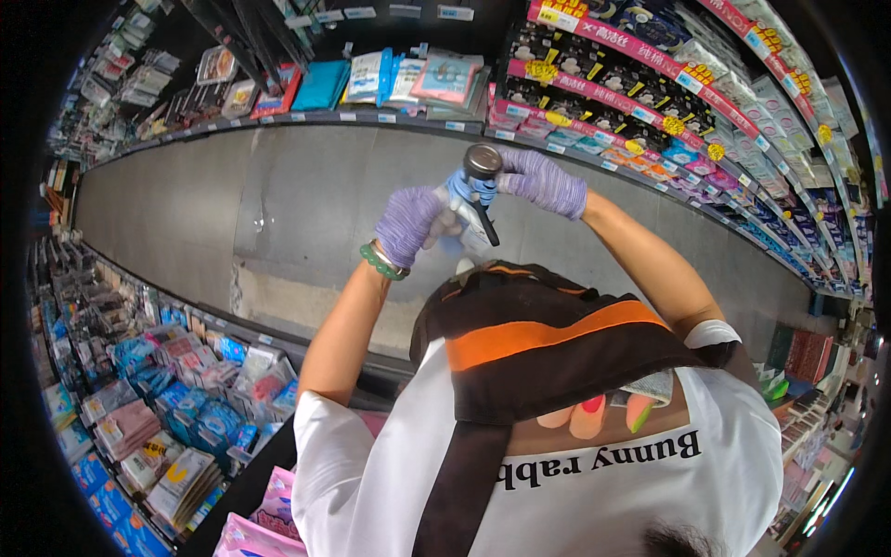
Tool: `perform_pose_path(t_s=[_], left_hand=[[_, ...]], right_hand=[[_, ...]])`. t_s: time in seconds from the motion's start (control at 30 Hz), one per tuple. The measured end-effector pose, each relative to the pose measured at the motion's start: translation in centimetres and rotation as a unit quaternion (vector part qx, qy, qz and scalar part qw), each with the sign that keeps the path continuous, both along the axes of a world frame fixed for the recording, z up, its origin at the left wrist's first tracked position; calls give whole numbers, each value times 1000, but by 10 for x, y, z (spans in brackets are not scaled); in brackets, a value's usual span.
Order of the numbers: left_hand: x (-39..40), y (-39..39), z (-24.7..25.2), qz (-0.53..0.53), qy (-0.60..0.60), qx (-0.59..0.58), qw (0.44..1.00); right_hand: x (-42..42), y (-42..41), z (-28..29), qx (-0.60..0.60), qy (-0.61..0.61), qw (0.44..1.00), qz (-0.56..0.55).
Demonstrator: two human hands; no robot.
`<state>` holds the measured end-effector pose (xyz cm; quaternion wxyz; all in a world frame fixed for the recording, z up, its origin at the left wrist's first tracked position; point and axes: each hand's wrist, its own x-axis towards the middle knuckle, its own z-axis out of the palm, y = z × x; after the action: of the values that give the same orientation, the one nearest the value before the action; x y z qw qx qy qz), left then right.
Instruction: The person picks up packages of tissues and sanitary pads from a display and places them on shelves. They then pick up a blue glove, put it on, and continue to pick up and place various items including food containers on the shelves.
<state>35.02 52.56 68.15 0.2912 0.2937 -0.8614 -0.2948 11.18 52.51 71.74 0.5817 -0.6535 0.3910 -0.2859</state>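
In front of my chest, both my hands, in purple knit gloves, are on a bottle-like container point(465, 204) with a round dark metallic lid point(483, 161). Blue material is wrapped below the lid, and a black strip hangs down one side. My left hand point(412, 217), with a green bead bracelet point(383, 263) at the wrist, grips the container's side. At the lid's right side, my right hand point(543, 181) has its fingers against the container just below the rim. The lower part of the container is blurred and partly hidden by my left fingers.
Shelves of packaged goods point(605, 97) curve along the right. Packets point(390, 76) line a low shelf ahead. Bagged items point(188, 397) fill the display on the left. Grey floor point(167, 209) runs between them. A dark apron with an orange stripe point(557, 334) covers my front.
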Motion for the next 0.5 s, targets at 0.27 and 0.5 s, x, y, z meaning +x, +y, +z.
perform_pose_path(t_s=[0.27, 0.5], left_hand=[[-8, -5, 24, 94, 368, 642, 666], [-3, -13, 14, 108, 212, 334, 912]], right_hand=[[26, -2, 4, 55, -126, 987, -78], [40, -2, 26, 55, -170, 977, -121]])
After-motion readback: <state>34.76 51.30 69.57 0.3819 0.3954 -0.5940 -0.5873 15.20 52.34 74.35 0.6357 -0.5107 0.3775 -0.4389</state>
